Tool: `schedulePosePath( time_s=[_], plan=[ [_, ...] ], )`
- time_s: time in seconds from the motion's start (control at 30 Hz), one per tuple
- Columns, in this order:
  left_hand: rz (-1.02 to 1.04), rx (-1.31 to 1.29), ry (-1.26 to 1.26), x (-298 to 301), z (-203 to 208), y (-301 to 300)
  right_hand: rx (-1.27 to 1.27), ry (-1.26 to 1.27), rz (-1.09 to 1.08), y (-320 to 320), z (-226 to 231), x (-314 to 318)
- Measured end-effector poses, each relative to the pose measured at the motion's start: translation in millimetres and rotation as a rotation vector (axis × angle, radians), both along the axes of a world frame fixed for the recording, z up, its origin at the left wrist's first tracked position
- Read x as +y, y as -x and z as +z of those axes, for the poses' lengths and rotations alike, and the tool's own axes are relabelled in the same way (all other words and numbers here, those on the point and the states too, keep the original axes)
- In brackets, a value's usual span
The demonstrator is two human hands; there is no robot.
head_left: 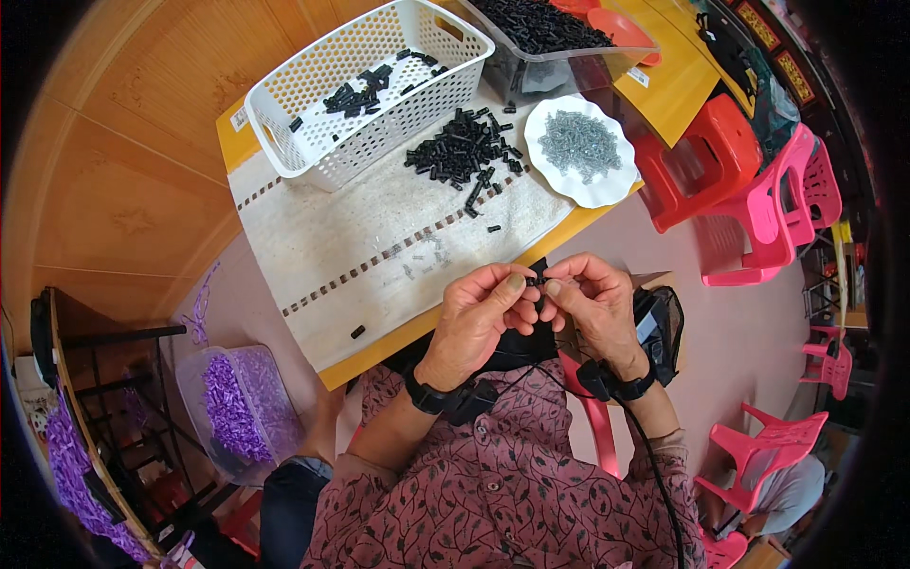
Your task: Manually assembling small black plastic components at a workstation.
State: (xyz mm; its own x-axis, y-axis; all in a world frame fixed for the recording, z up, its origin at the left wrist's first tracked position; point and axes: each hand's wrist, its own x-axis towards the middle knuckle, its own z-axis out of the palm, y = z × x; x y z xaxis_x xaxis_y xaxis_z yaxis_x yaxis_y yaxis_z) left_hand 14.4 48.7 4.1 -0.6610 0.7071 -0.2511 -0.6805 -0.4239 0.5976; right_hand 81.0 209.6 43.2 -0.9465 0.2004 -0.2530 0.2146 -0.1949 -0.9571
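Observation:
Over the table's near edge, my left hand (476, 318) and my right hand (599, 305) meet at the fingertips. Between them is a small black tubular piece (536, 282), pinched by thumb and fingers from both sides; its details are mostly covered. Beyond my hands, a heap of similar black pieces (460, 152) lies on the pale cloth (327, 251). To its right, a white scalloped plate (595, 196) carries many small clear pieces (580, 144). One loose black piece (357, 332) rests near the cloth's left front corner.
A white perforated basket (398, 121) with black pieces inside stands at the back left, beside a clear bin (545, 78) full of more. At lower left, a clear tub (196, 384) holds purple strips. Red stools (725, 142) and pink chairs (773, 223) are on the right.

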Motion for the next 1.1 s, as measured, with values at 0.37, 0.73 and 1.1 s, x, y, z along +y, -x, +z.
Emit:
schedulePosePath(
  time_s=[0.37,0.73,1.1],
  plan=[
    [0.023,-0.003,0.002,-2.4,-2.5,-0.5,0.026,0.003,-0.007,0.0,0.6,-5.3],
    [0.048,0.025,0.042,-7.9,-3.4,-2.3,0.004,-0.015,0.004,1.8,1.6,-10.6],
    [0.065,0.131,0.133,-12.6,1.1,-5.7,0.018,-0.097,0.021,0.7,2.3,-15.9]
  ],
)
